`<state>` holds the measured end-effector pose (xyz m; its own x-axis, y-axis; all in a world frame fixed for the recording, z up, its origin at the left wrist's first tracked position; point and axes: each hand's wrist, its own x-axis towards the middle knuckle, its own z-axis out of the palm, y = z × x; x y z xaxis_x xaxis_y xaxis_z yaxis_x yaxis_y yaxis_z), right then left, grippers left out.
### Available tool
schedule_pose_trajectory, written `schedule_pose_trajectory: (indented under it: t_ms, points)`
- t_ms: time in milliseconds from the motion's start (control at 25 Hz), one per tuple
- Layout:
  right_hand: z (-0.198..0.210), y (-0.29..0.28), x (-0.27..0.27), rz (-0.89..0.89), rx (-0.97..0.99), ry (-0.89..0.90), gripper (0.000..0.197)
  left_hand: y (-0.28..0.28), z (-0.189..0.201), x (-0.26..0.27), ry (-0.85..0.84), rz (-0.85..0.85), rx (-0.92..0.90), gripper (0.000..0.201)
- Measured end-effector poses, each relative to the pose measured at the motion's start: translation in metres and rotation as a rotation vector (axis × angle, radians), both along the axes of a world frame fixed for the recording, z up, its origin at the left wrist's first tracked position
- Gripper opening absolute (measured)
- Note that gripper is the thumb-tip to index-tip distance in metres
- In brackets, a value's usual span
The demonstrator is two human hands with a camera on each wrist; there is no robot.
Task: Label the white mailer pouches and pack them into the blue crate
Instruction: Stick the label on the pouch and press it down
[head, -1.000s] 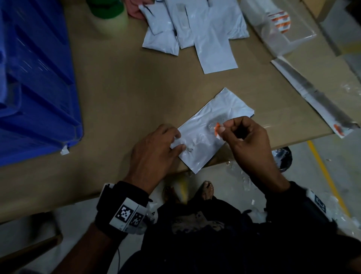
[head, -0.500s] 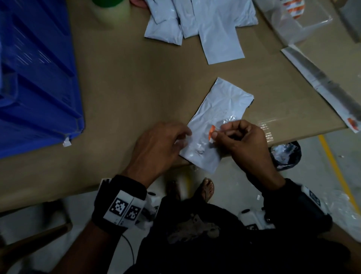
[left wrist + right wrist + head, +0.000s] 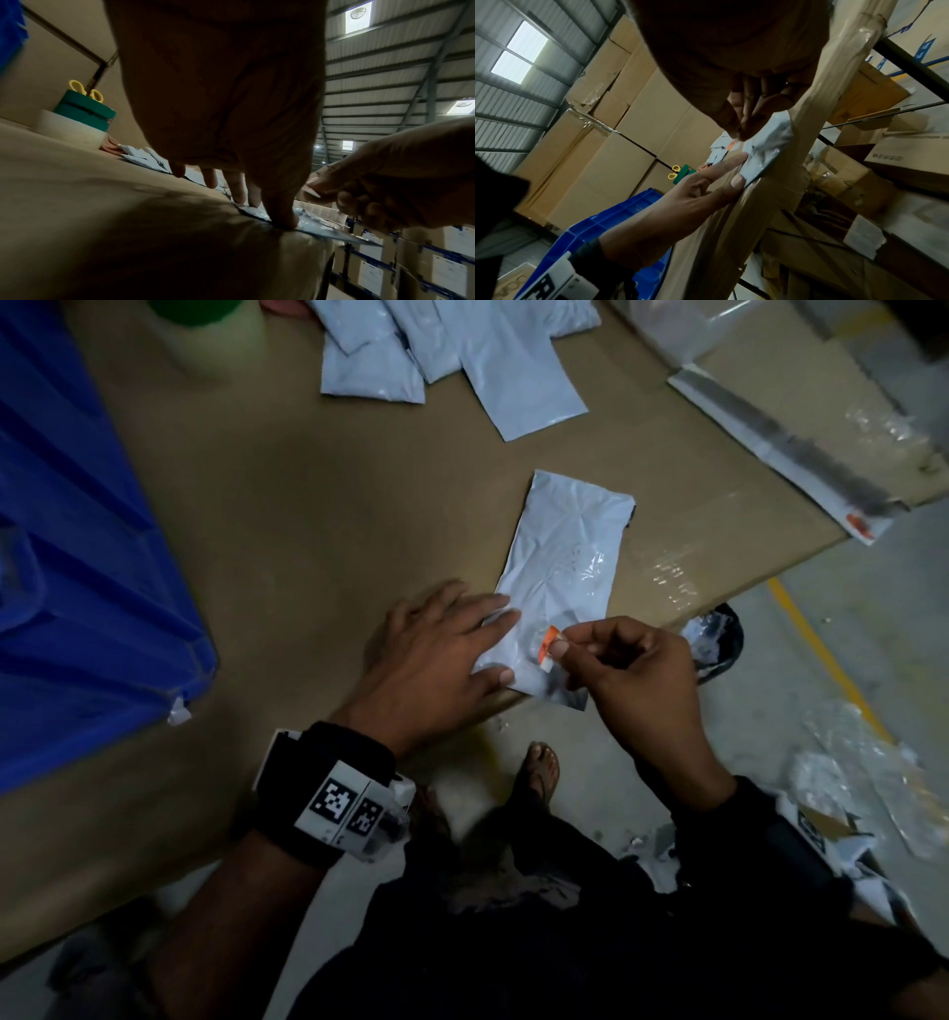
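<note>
We count one pouch (image 3: 562, 577) lying crinkled and glossy at the bench's (image 3: 287, 516) near edge, its near end overhanging; a heap of more pouches (image 3: 452, 356), at least four, sits at the far edge, overlapping so we cannot count them exactly. One crate (image 3: 77, 567), blue ribbed plastic, stands at the left edge. Our left hand (image 3: 436, 660) lies flat, fingers straight, pressing the pouch's near left part. Our right hand (image 3: 626, 680) pinches one small orange-and-white label (image 3: 548, 647) between thumb and forefinger, just over the pouch. One green holder (image 3: 85, 113) with yellow-handled scissors (image 3: 86, 91) stands at the far edge. The bench is brown cardboard, taped at its right edge. Around us stand stacked cartons under a corrugated metal roof
</note>
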<state>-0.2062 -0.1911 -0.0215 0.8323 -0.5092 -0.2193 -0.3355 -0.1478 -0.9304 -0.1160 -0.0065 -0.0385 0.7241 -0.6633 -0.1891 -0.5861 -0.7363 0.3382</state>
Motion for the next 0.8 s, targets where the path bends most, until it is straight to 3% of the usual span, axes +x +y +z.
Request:
schedule_pose_trajectory:
  t_ms: [320, 520, 800]
  points:
    - [-0.006, 0.014, 0.003, -0.103, -0.127, 0.055, 0.018, 0.002, 0.003, 0.003, -0.005, -0.046, -0.017, 0.064]
    - [-0.002, 0.011, 0.000, -0.003, -0.287, 0.059, 0.015, 0.004, 0.000, 0.002, -0.007, -0.032, -0.037, 0.063]
    - [-0.006, 0.014, 0.003, 0.033, -0.286, 0.048, 0.018, 0.005, -0.004, 0.000, 0.000, -0.026, -0.045, 0.063]
